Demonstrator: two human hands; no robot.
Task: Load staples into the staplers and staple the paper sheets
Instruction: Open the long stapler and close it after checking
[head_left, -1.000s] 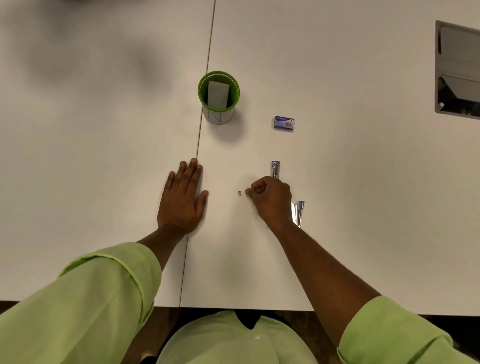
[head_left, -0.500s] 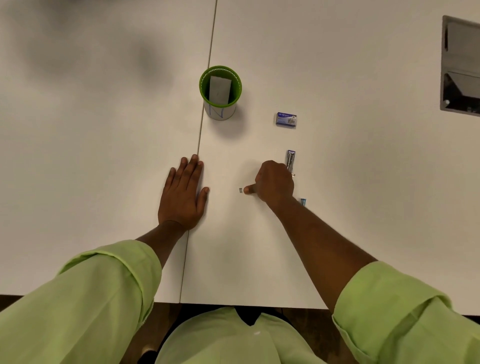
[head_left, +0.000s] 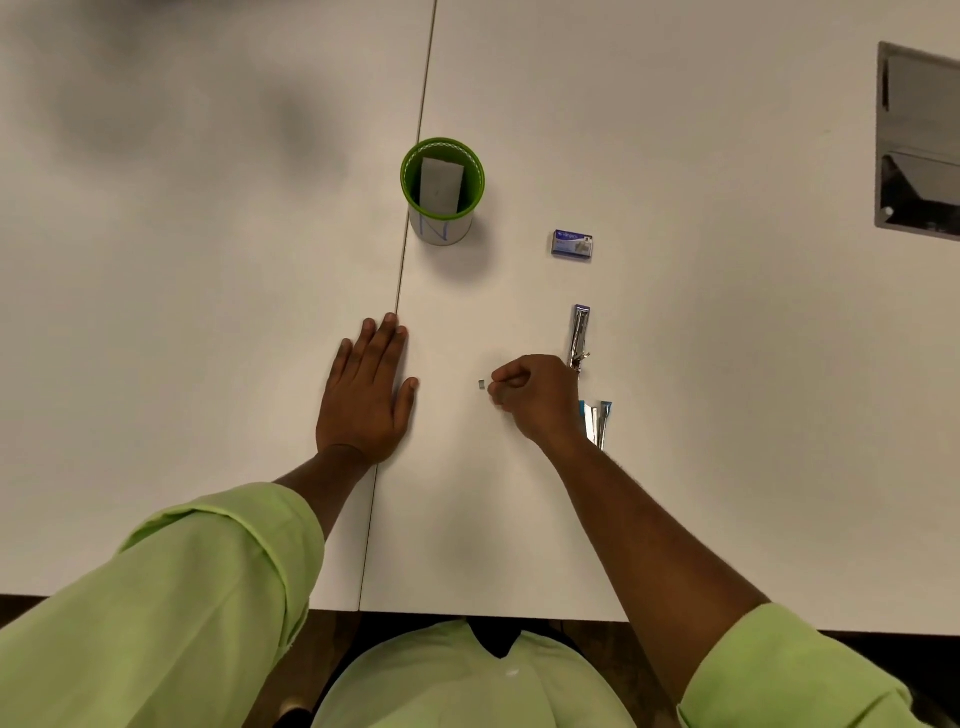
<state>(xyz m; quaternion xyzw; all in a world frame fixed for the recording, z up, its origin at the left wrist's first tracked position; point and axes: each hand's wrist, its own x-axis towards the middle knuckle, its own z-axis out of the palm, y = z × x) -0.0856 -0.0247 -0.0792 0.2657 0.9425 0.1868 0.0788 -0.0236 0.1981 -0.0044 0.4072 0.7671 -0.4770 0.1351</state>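
White tabletop (head_left: 727, 415), two panels meeting at a seam that ran up the middle of the frame. The left hand (head_left: 366, 395) lay flat across that seam at centre, fingers straight and close together, thumb out, holding nothing. The right hand (head_left: 535, 397), just right of centre, was curled, forefinger and thumb drawn together at their tips close beside a small grey strip of staples (head_left: 482, 385) on the table; whether they already pinched anything could not be told. One opened stapler (head_left: 580, 338) lay just above that hand, metal channel showing, and a second stapler (head_left: 597, 423) lay at the wrist, partly covered. The blue staple box (head_left: 572, 244) sat further up, well apart. A green cup (head_left: 442, 189) near upper centre held a folded white piece, probably the paper sheets. Judgement: the step was picking up the strip for loading. It would go best pinched by its long sides, kept level so it did not break apart, then laid legs-down into the open channel above. The flat left hand could steady that stapler body. A strip this short could slip or crumble under a hard squeeze.
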